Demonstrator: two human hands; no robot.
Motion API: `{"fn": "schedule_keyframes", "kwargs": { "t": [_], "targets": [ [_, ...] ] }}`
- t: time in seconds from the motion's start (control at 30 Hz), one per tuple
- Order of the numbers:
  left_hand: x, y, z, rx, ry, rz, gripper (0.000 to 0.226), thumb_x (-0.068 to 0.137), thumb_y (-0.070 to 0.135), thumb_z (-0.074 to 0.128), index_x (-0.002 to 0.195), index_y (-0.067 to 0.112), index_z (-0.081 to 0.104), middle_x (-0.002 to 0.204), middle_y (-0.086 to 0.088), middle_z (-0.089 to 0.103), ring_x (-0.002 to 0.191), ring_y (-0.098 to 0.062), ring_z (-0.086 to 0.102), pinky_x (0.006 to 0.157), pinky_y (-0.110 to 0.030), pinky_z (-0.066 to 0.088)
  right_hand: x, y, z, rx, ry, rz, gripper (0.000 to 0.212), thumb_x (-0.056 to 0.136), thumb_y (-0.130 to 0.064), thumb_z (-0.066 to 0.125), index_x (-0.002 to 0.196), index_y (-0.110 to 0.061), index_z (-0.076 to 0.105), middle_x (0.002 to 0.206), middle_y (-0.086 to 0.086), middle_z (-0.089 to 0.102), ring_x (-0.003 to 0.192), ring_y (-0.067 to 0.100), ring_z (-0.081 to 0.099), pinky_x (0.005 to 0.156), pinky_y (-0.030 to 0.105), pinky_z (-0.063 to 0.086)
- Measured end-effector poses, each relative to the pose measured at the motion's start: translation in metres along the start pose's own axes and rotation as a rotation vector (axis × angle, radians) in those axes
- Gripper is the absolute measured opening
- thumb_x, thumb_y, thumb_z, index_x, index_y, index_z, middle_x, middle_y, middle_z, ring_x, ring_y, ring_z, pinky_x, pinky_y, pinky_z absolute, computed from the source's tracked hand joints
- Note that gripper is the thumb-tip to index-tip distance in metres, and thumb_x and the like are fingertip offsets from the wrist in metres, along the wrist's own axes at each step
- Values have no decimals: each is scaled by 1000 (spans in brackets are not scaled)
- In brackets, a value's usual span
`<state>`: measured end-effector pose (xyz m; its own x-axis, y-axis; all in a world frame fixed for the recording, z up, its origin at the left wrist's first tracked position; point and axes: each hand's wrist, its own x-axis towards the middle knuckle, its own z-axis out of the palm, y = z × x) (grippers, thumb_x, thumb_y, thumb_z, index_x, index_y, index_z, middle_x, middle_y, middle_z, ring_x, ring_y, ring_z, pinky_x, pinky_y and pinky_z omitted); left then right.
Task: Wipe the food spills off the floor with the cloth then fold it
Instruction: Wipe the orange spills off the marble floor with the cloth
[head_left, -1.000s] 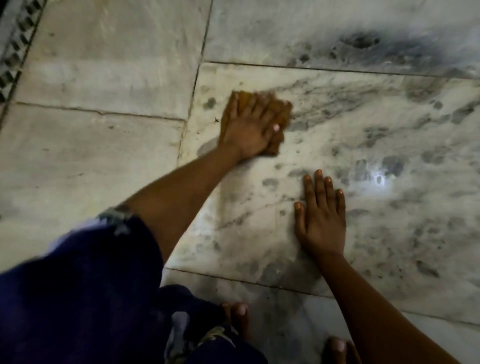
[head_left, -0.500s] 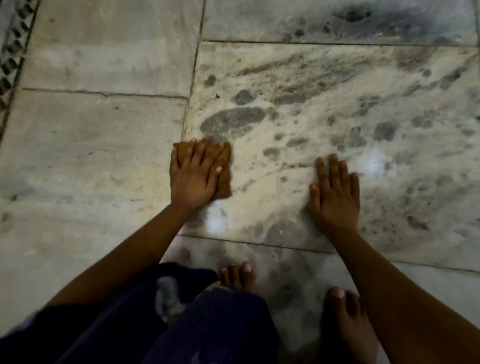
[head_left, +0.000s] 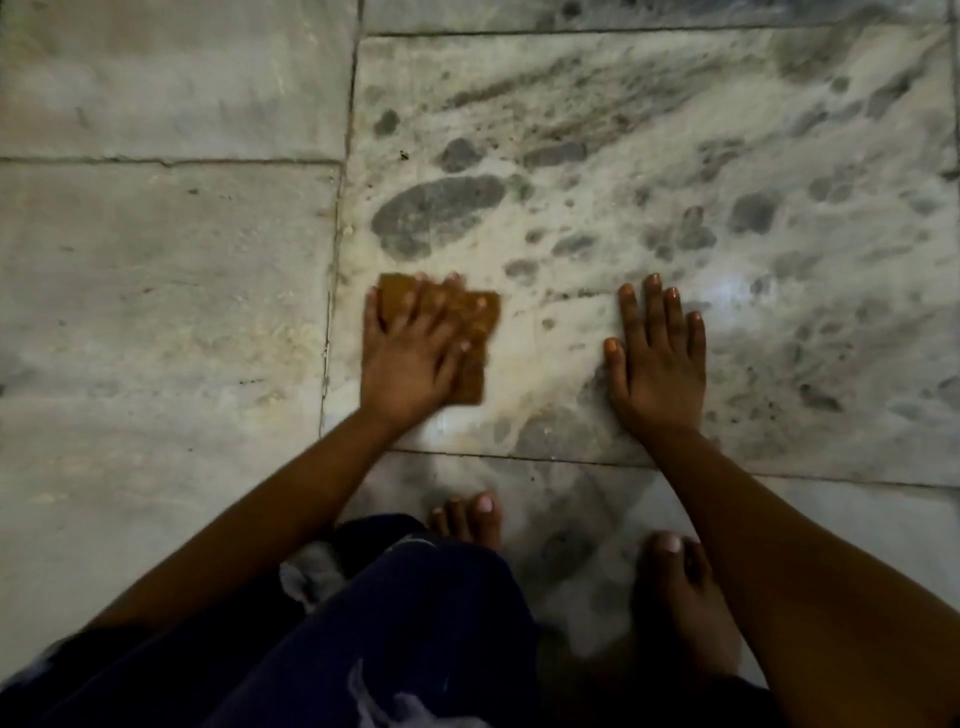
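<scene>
Flat palm, no grip: left hand (head_left: 410, 358) pressing spread fingers onto cloth (head_left: 480, 322), nothing curled round it. Right hand (head_left: 657, 364) just as flat, planted bare on floor (head_left: 171, 270) well to the right of cloth, prob. bracing. Cloth lying just right of the tile seam, near toes (head_left: 470, 514). Wiping apparently mid-way: pale smears around cloth, a dark speck beyond it, can't tell dirt from marble veining. Folding not yet started. Plenty of open floor beyond and left of cloth; feet crowding near side.
</scene>
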<state>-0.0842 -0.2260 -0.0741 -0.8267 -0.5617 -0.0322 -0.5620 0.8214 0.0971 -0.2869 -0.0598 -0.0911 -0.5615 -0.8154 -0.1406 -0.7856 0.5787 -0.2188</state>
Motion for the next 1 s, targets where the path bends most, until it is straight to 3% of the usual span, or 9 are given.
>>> {"fn": "schedule_keyframes", "kwargs": {
  "t": [0.1,0.17,0.4,0.47,0.63,0.73,0.87,0.93,1.0],
  "targets": [
    [14,2,-4,-105,27,-173,45,92,38,31,130,29,52,146,3,42,139,-26,29,111,-59,5,0,-1,1,7,10,-3,60,94,-42,19,150,-21,14,158,8,9,145,24,6,115,37,-2],
    [11,25,-4,-211,38,-166,44,88,35,34,122,25,60,139,2,51,136,-26,35,110,-59,3,1,-1,0,9,14,5,60,94,-42,19,150,-21,15,158,8,10,145,25,8,115,37,-1],
    [-5,33,-1,-212,-15,345,38,90,34,41,123,30,59,137,6,53,133,-26,40,108,-63,10,0,-1,1,-6,23,-5,60,94,-42,19,150,-21,15,158,9,10,145,25,8,115,37,-1],
    [10,22,2,-163,-11,293,39,91,34,41,126,31,57,138,8,51,134,-24,38,110,-60,8,0,-1,1,-5,28,-3,60,94,-42,19,150,-21,14,158,8,9,145,25,7,115,37,-2],
    [77,32,-10,-182,-7,-106,44,95,37,38,138,32,44,149,5,38,141,-26,25,109,-61,0,1,-2,1,-14,13,-3,61,93,-42,16,150,-21,13,158,8,8,145,25,6,116,38,-2],
    [73,59,-4,-15,-92,-17,61,90,57,18,144,33,32,156,3,23,144,-28,13,107,-63,-7,1,-2,1,-8,7,-6,61,93,-43,15,150,-21,13,158,9,8,145,25,5,116,39,-2],
    [2,72,6,-36,-77,249,67,84,64,35,144,33,31,154,-4,28,142,-29,21,109,-62,-1,1,-2,0,-1,7,-16,62,93,-43,15,150,-20,14,158,10,8,145,26,5,116,40,-1],
    [-25,50,7,-35,-69,200,66,84,64,37,143,36,30,153,-7,28,141,-28,21,109,-63,4,1,-1,0,-3,13,-17,61,93,-42,16,150,-19,14,158,10,8,145,27,7,115,41,-1],
    [-36,15,4,-31,-69,-29,66,82,64,32,141,35,35,153,-9,28,141,-30,21,107,-65,8,1,-1,0,2,14,-16,61,94,-42,17,150,-19,14,158,11,9,145,28,7,115,41,-1]
  ]
}}
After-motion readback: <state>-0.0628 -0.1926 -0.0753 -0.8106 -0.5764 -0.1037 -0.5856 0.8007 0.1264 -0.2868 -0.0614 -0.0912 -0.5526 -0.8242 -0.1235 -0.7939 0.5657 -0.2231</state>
